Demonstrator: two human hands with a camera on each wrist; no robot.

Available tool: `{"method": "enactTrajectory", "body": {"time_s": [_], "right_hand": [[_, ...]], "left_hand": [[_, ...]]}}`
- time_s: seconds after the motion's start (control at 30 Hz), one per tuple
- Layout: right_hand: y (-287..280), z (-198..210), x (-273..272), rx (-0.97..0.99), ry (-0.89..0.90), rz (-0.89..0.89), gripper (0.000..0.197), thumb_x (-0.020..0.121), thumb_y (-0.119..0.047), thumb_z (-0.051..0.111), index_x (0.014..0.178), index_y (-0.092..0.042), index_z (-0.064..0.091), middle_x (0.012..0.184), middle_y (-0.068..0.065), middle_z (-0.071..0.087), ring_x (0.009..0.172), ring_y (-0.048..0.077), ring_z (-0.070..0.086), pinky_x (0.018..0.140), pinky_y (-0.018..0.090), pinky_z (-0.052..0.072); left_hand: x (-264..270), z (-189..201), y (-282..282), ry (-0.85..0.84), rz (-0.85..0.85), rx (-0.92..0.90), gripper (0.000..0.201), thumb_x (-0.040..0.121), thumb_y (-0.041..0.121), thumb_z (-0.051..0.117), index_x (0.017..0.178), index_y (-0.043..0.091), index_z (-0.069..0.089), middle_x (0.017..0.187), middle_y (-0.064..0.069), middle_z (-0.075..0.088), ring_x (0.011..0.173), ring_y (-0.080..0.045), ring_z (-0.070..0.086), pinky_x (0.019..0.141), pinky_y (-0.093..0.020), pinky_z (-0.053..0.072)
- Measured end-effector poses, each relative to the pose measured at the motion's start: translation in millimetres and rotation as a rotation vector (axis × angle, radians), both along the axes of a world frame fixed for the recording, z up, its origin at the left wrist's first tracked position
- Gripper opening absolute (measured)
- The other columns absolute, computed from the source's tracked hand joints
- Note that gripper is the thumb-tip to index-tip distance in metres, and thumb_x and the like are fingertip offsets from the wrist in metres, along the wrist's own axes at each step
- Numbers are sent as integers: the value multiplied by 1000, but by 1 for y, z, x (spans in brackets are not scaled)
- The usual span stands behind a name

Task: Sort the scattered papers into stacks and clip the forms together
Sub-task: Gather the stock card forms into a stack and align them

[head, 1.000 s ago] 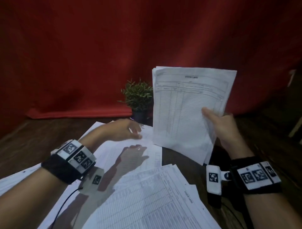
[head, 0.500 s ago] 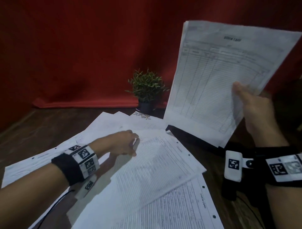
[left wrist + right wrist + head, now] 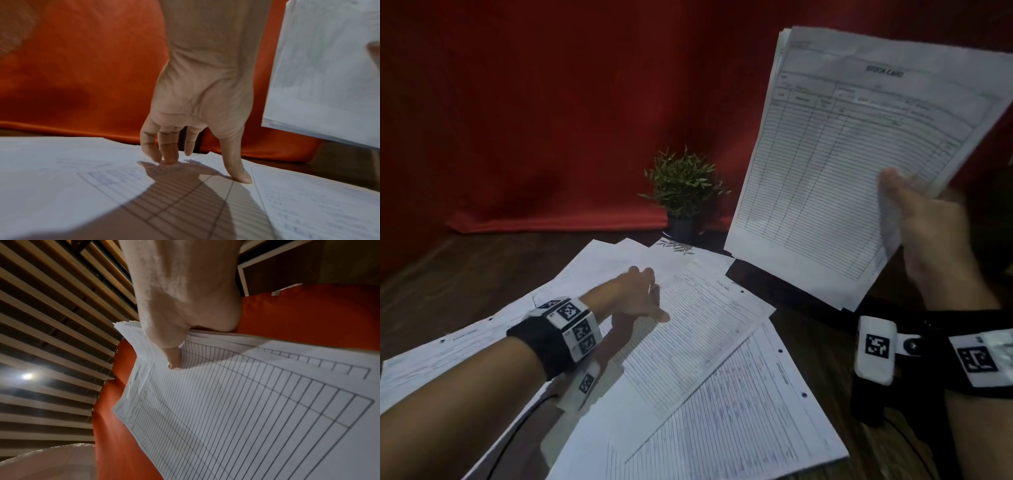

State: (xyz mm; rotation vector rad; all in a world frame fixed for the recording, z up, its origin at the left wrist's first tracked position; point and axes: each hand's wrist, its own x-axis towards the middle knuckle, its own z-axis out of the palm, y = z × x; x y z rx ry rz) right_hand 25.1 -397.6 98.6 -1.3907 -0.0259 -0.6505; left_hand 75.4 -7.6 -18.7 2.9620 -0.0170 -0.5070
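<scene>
My right hand (image 3: 921,219) holds up a sheaf of stock card forms (image 3: 852,154) at the right, thumb on the front sheet (image 3: 174,358) and fingers behind. Scattered ruled forms (image 3: 698,329) lie overlapping on the dark wooden table (image 3: 448,274). My left hand (image 3: 637,294) reaches over them with straight fingers, and its fingertips (image 3: 168,159) and thumb (image 3: 240,175) touch the top sheet (image 3: 185,203). It grips nothing. No clip shows in any view.
A small potted plant (image 3: 685,192) stands at the back of the table against a red cloth backdrop (image 3: 534,120). A dark flat object (image 3: 784,291) lies under the raised sheaf. More sheets (image 3: 448,349) spread toward the left edge.
My right hand has lifted the sheaf higher and to the right. My left hand has come down from above the papers onto the top sheet, which has shifted toward me.
</scene>
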Motion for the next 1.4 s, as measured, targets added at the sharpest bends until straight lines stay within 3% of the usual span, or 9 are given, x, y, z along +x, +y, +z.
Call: {"method": "enactTrajectory", "body": {"time_s": [0.23, 0.4, 0.6, 0.73, 0.87, 1.03, 1.23, 1.33, 1.4], "right_hand": [[-7, -3, 6, 18, -32, -2, 31, 91, -31, 77, 118, -15, 74, 109, -7, 79, 105, 9, 75, 91, 27, 59], [-10, -9, 17, 61, -60, 1, 36, 92, -30, 77, 121, -11, 73, 108, -8, 79, 106, 10, 75, 88, 23, 59], [-11, -14, 25, 74, -60, 0, 40, 91, -30, 77, 124, -9, 72, 106, -10, 79, 106, 9, 74, 86, 21, 59], [-13, -18, 26, 114, -32, 32, 40, 89, -30, 81, 122, -8, 73, 117, -1, 78, 113, 16, 73, 101, 36, 56], [-12, -12, 21, 97, -7, 32, 16, 93, -24, 76, 107, -18, 76, 106, -7, 80, 106, 13, 75, 91, 27, 61], [-13, -7, 16, 59, -24, 6, 6, 95, -21, 73, 100, -20, 75, 96, -14, 80, 95, 6, 76, 77, 17, 60], [-11, -6, 12, 47, -22, -2, 25, 94, -26, 74, 117, -16, 75, 107, -5, 79, 102, 9, 76, 86, 23, 62], [-7, -3, 8, 55, -29, 6, 33, 94, -27, 74, 123, -12, 72, 109, -3, 79, 101, 8, 76, 85, 21, 61], [-4, -1, 4, 57, -23, 6, 34, 93, -28, 74, 124, -12, 72, 109, -3, 79, 101, 8, 76, 85, 21, 61]], "left_hand": [[14, 0, 21, -40, 112, -79, 44, 85, 43, 83, 107, 8, 67, 111, -6, 66, 96, -24, 60, 68, -30, 45], [21, 2, 36, -167, 148, -179, 23, 86, 30, 79, 81, 17, 61, 84, 1, 66, 80, -20, 61, 65, -30, 46], [41, 21, 54, -179, 173, -342, 14, 87, 17, 78, 91, 5, 71, 75, 0, 65, 68, -18, 60, 63, -27, 47], [68, 19, 35, -230, 200, -277, 19, 87, 22, 77, 72, 15, 67, 66, 3, 62, 69, -19, 61, 59, -25, 44], [92, -1, 15, -252, 166, -168, 17, 86, 25, 73, 95, 11, 77, 96, -8, 77, 94, -27, 74, 76, -31, 57], [110, -4, -1, -297, 190, -108, 9, 86, 15, 73, 85, 6, 69, 104, -23, 75, 98, -39, 74, 72, -39, 55], [125, -2, 33, -353, 225, -225, 20, 85, 27, 70, 102, 19, 77, 104, -6, 77, 104, -33, 72, 90, -40, 58], [103, 29, 35, -446, 232, -235, 2, 82, 16, 76, 83, 17, 76, 77, 3, 72, 78, -20, 71, 64, -26, 53], [93, 48, 42, -500, 213, -262, 14, 83, 12, 76, 74, 21, 72, 68, 9, 67, 66, -8, 65, 50, -20, 43]]}}
